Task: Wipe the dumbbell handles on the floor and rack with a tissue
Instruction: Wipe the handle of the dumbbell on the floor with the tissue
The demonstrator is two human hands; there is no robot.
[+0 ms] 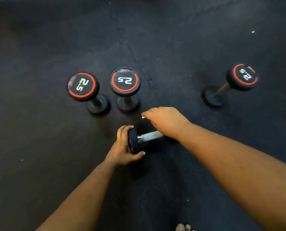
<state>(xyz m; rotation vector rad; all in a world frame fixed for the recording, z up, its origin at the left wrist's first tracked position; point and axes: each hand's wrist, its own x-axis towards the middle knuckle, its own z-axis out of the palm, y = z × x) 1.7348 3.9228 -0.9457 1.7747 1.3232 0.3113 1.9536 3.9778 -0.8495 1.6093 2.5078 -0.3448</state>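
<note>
Down on the dark rubber floor [38,147], the person's left hand [124,147] is wrapped round the near head of a dumbbell lying on its side [135,141], fingers curled over the top of the black disc and thumb hooked under it, so that grip is clenched on the weight. Its chrome handle [151,136] runs off toward three o'clock and slips under the right wrist. The right hand [164,120] hovers just past the handle at twelve o'clock from it, knuckles up, with a small sliver of white, likely the tissue [143,117], peeking out at the fingertips; the fingers curl down out of sight, so whether that grip is clenched I cannot tell. Three more dumbbells stand on end, each marked 2.5 inside a red ring: one at ten o'clock [83,86], one just beside it at eleven [125,80], and a third well apart at two o'clock, tilted [242,77]. Bare toes [183,227] poke in at six o'clock.
</note>
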